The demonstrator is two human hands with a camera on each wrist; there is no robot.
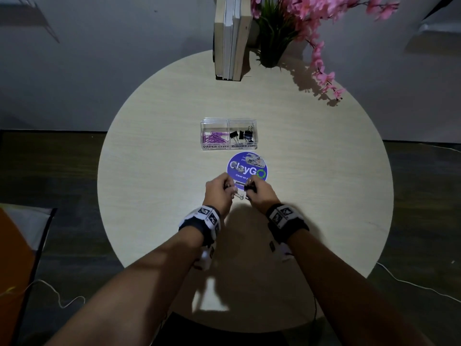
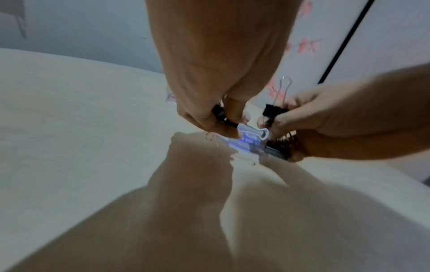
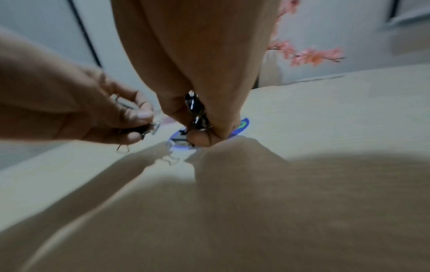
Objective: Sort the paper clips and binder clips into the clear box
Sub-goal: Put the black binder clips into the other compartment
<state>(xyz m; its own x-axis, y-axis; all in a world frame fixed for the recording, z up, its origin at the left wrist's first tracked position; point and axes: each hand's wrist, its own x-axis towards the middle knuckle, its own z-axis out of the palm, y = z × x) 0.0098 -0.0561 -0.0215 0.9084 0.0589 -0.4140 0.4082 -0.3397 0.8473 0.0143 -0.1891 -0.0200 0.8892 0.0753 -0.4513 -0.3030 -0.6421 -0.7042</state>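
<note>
The clear box stands mid-table: purple paper clips lie in its left compartment, black binder clips in its right. Just in front of it, both hands hover over a round purple sticker. My left hand pinches a black binder clip between thumb and fingers. My right hand grips another black binder clip with its wire handle sticking up. One more binder clip lies on the sticker between the hands, partly hidden by my right fingers.
Upright books and a vase of pink flowers stand at the round table's far edge. Small shiny items lie on the sticker's far side. Bare tabletop stretches left and right of the hands.
</note>
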